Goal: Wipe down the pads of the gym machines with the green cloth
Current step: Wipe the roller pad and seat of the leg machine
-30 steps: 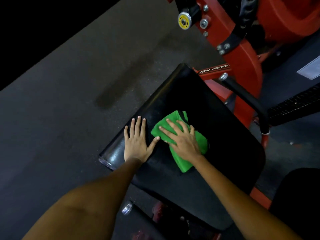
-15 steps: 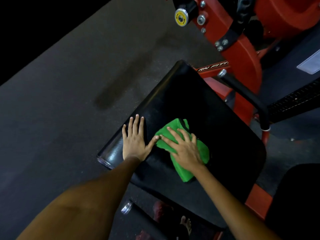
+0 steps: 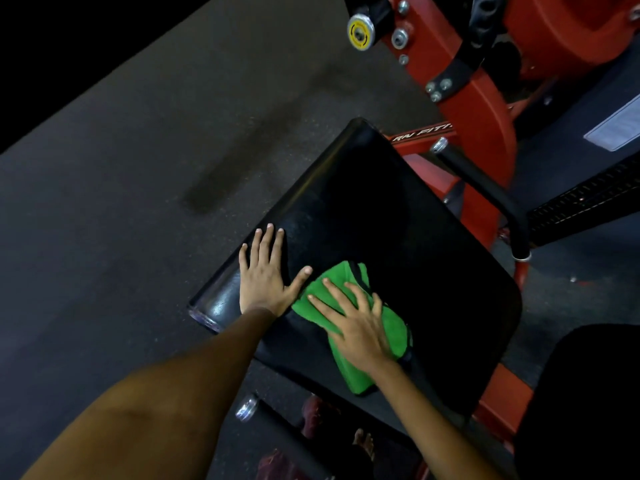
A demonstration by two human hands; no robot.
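Observation:
A black seat pad [image 3: 398, 216] of a red gym machine fills the middle of the view. A folded green cloth [image 3: 349, 375] lies on its near half. My right hand [image 3: 356, 323] presses flat on the cloth with straight, spread fingers. My left hand [image 3: 265, 275] rests flat on the pad's left edge beside the cloth, its thumb almost touching the cloth's corner.
The red machine frame [image 3: 474, 109] rises behind the pad, with a yellow-capped knob [image 3: 360, 31]. A black handle bar [image 3: 491, 192] runs along the pad's right side. Another black pad [image 3: 588, 393] sits at the lower right. Dark rubber floor [image 3: 121, 202] lies to the left.
My right hand has slid the cloth a little toward me and to the right on the pad. My left hand has stayed planted on the pad's left edge.

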